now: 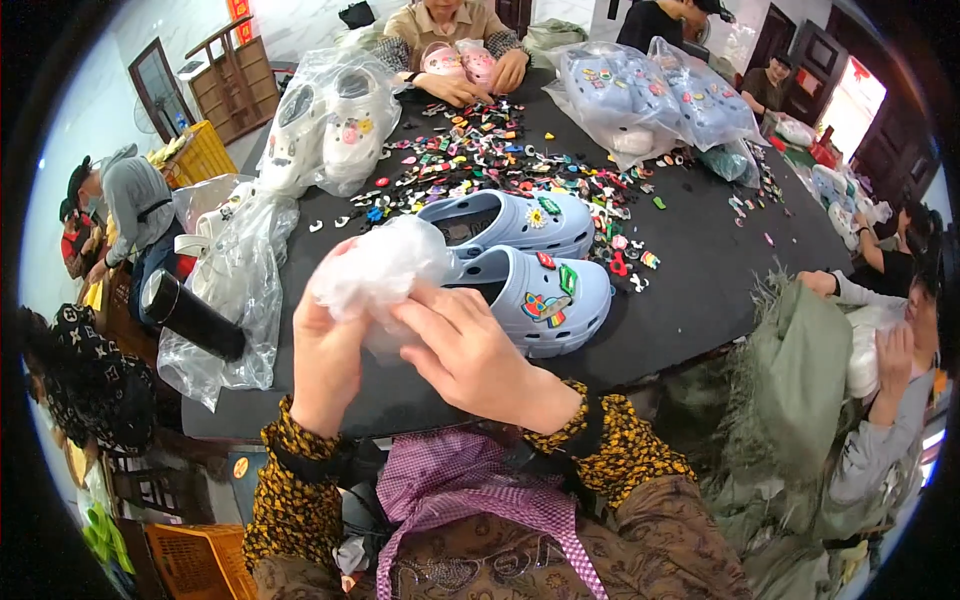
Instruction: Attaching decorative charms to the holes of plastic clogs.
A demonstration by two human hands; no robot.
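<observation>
Both hands at frame centre: left hand (328,345) and right hand (470,352) clamped on crumpled bag (375,272). Blue clog (535,295) just right of bag, toe pointing right, nearer right hand, on bench (700,290).

Workshop: shared table (700,290), bagged clogs (650,95), charms (480,150)

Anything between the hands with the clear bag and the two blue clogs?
Nothing visible. Left hand and right hand hold the clear plastic bag right at the heel of the nearer blue clog; only bare black table around.
</observation>
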